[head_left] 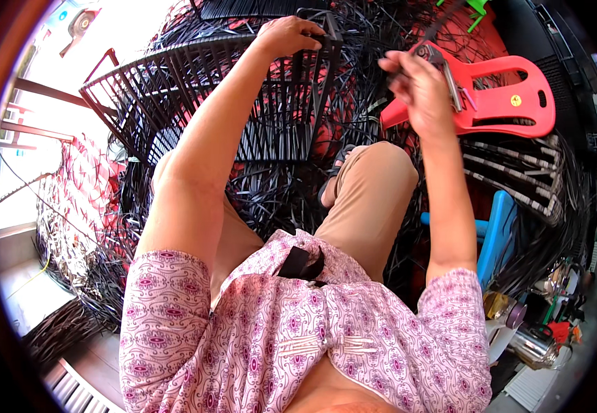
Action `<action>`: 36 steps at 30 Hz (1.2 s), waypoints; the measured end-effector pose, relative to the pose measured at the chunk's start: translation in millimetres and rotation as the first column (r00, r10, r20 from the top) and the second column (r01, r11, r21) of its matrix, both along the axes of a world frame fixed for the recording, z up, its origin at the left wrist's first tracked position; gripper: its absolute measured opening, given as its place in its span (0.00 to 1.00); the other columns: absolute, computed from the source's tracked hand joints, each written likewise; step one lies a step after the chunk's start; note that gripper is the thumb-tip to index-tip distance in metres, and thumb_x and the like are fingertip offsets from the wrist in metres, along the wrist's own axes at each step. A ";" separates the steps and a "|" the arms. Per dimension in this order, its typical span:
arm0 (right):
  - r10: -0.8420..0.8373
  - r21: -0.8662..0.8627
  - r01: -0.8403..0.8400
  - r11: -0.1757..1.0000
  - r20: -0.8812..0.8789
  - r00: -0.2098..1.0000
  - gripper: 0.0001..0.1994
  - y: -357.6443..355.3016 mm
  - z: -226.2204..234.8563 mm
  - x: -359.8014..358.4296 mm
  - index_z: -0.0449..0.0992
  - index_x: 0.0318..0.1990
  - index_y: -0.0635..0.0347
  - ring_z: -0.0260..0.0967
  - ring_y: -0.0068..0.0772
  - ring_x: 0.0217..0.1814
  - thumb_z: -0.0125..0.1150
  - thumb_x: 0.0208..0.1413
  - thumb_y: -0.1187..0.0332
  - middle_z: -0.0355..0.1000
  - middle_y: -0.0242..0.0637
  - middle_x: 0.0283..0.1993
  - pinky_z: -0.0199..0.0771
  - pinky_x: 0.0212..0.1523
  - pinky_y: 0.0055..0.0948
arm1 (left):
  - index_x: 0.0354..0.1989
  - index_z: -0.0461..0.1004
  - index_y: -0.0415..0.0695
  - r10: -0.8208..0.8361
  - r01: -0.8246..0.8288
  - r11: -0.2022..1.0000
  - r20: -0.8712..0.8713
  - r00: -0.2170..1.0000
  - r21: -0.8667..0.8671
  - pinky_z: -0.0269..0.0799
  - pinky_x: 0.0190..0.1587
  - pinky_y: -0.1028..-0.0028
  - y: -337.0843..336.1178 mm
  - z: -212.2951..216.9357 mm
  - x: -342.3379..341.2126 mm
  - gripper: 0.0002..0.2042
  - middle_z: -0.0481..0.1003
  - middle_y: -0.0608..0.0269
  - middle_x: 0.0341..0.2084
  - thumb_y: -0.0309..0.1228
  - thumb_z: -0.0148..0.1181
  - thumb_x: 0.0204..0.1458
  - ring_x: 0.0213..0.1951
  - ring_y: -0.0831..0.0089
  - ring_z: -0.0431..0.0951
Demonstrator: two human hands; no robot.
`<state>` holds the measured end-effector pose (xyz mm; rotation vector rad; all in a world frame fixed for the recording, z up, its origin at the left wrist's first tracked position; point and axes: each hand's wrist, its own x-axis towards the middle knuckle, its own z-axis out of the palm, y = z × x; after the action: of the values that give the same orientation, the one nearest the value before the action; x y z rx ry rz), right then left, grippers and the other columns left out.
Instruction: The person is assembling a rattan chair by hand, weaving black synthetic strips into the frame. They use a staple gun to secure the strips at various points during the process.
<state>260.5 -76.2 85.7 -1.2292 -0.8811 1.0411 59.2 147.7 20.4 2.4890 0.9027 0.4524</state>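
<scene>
A black frame wound with plastic strips (175, 55), open and slatted like a basket or chair part, stands in front of my knees. At its far right corner my left hand (290, 36) grips the top rail, thumb and fingers bent around the edge. My right hand (419, 86) is raised to the right of the frame, its fingers curled in a pinch and a little blurred. Something dark shows at those fingertips, perhaps a strip, but I cannot make it out. Just beyond this hand is a red plastic chair (498, 100) with small tools on it.
Loose black strips (278, 186) cover much of the red floor around my feet. On the right are a blue plastic stool (498, 237), a bundle of grey-and-black wound pieces (518, 172) and a metal flask (536, 347). A dark bundle of strips (71, 327) lies at the lower left.
</scene>
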 end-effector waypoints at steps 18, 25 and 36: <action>0.087 -0.003 -0.088 0.996 -0.146 0.985 0.16 80.1 -86.6 -103.3 0.77 0.43 0.66 0.80 0.34 0.39 0.50 0.68 0.61 0.79 0.43 0.44 0.79 0.41 0.31 | 0.44 0.84 0.58 0.079 -0.079 0.996 -0.012 0.997 0.041 0.76 0.43 0.68 14.2 10.3 4.2 0.21 0.84 0.65 0.34 0.54 0.65 0.45 0.38 0.66 0.83; -0.065 -0.095 0.056 0.994 -0.095 0.993 0.15 84.1 -83.1 -81.9 0.80 0.43 0.61 0.78 0.23 0.38 0.54 0.67 0.59 0.80 0.34 0.42 0.72 0.30 0.19 | 0.48 0.83 0.55 0.004 -0.008 0.999 0.078 0.997 0.052 0.76 0.47 0.68 27.6 -7.6 2.4 0.18 0.83 0.62 0.38 0.45 0.64 0.49 0.41 0.65 0.83; -0.041 0.188 0.022 0.982 0.096 0.995 0.12 141.5 -73.8 -15.0 0.79 0.50 0.64 0.75 0.21 0.32 0.63 0.59 0.72 0.78 0.31 0.34 0.75 0.33 0.21 | 0.51 0.80 0.54 -0.016 0.015 0.999 0.018 1.000 0.029 0.75 0.44 0.67 25.8 -4.2 -0.2 0.19 0.82 0.62 0.40 0.46 0.61 0.53 0.31 0.66 0.82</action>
<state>245.5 65.3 11.9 -1.1400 -1.0098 0.8566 59.0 173.6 16.3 2.5126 0.8751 0.4855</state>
